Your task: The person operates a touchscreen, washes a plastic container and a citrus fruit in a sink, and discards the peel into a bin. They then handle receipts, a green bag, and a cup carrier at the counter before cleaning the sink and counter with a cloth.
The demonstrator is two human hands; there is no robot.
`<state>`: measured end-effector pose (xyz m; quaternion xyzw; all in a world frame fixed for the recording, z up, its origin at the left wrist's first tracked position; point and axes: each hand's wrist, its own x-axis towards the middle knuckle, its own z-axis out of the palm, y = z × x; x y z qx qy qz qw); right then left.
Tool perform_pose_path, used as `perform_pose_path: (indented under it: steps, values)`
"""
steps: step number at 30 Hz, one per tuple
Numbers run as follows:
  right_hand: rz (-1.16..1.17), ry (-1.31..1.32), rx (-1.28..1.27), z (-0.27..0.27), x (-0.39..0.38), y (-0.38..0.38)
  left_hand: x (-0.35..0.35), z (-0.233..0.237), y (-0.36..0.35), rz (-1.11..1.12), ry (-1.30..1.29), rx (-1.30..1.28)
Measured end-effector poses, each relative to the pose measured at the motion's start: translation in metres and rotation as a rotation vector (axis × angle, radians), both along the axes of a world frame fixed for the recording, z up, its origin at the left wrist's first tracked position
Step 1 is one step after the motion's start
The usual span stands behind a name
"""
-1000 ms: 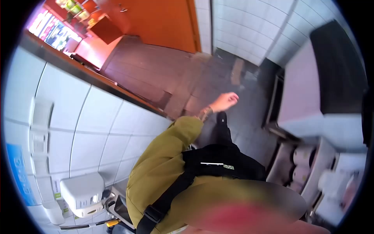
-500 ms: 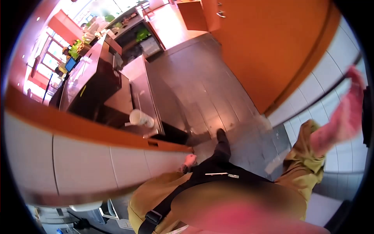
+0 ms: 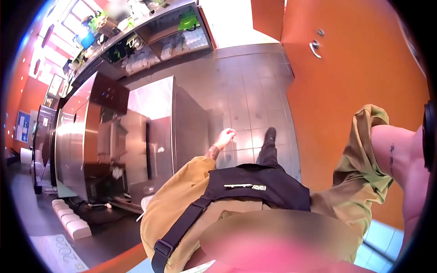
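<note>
My left hand [image 3: 224, 136] hangs low in front of me with its fingers loosely apart, holding nothing, beside the side of a stainless steel counter unit [image 3: 157, 127]. My right arm is raised at the right edge of the view; only the forearm [image 3: 400, 159] with a rolled mustard sleeve shows, and the hand itself is out of frame. I wear a mustard shirt and a black apron [image 3: 261, 184]. One black shoe [image 3: 271, 133] steps forward on the grey tiled floor [image 3: 255, 86].
An orange door [image 3: 355, 68] with a metal handle [image 3: 314, 48] stands close on the right. Shelves with cups and green packs [image 3: 173, 36] line the far wall. A black mat and white blocks [image 3: 70, 220] lie at lower left.
The view has swung past the orange-topped wall into the kitchen passage. My left hand dropped from the wall edge. My right hand rose out of view.
</note>
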<state>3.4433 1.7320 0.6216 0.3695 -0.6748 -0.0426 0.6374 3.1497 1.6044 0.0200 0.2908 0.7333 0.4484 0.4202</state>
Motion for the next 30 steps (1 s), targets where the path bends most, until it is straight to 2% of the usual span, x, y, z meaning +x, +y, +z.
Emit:
perform_pose_path:
  steps: [3,5,7,9,11,12,15,17,19,20,21,23,25,28,30]
  values:
    - [0.065,-0.002,0.002,-0.002,-0.077,0.1,-0.055,-0.01,0.042,0.116,0.065,-0.091]
    - [0.128,0.006,0.054,0.006,-0.134,0.162,-0.084,-0.018,0.057,0.05,-0.097,-0.133]
    - [0.206,0.017,0.09,0.013,-0.197,0.222,-0.168,-0.078,0.09,-0.035,-0.619,0.199]
    - [0.338,0.01,0.071,0.022,-0.276,0.27,-0.193,-0.033,0.112,0.177,-0.493,0.034]
    - [0.492,-0.013,0.036,0.03,-0.365,0.298,-0.164,0.012,0.114,0.427,-0.467,-0.183]
    - [0.562,-0.023,0.025,0.031,-0.406,0.306,-0.175,0.032,0.127,0.626,-0.476,-0.167]
    - [0.66,-0.001,0.06,0.029,-0.508,0.331,-0.24,0.038,0.162,0.742,-0.538,-0.156]
    - [0.666,0.014,0.086,0.023,-0.567,0.337,-0.299,0.03,0.185,0.732,-0.53,-0.227]
    - [0.651,0.003,0.078,0.019,-0.63,0.341,-0.365,-0.02,0.195,0.545,-0.54,-0.072]
    - [0.647,0.004,0.068,0.022,-0.664,0.344,-0.399,-0.026,0.21,0.527,-0.465,-0.081]
    - [0.645,0.009,0.067,0.024,-0.695,0.347,-0.434,-0.004,0.224,0.524,-0.378,-0.174]
    - [0.643,0.021,0.047,0.032,-0.758,0.353,-0.527,0.03,0.245,0.401,-0.371,-0.244]
    - [0.615,0.015,0.005,0.036,-0.816,0.363,-0.61,0.067,0.269,0.546,-0.289,-0.13]
    - [0.516,-0.075,-0.156,0.017,-0.91,0.389,-0.732,0.088,0.292,0.592,-0.031,0.007]
    - [0.333,-0.31,-0.357,-0.026,-0.979,0.413,-0.811,0.072,0.293,0.616,-0.103,0.087]
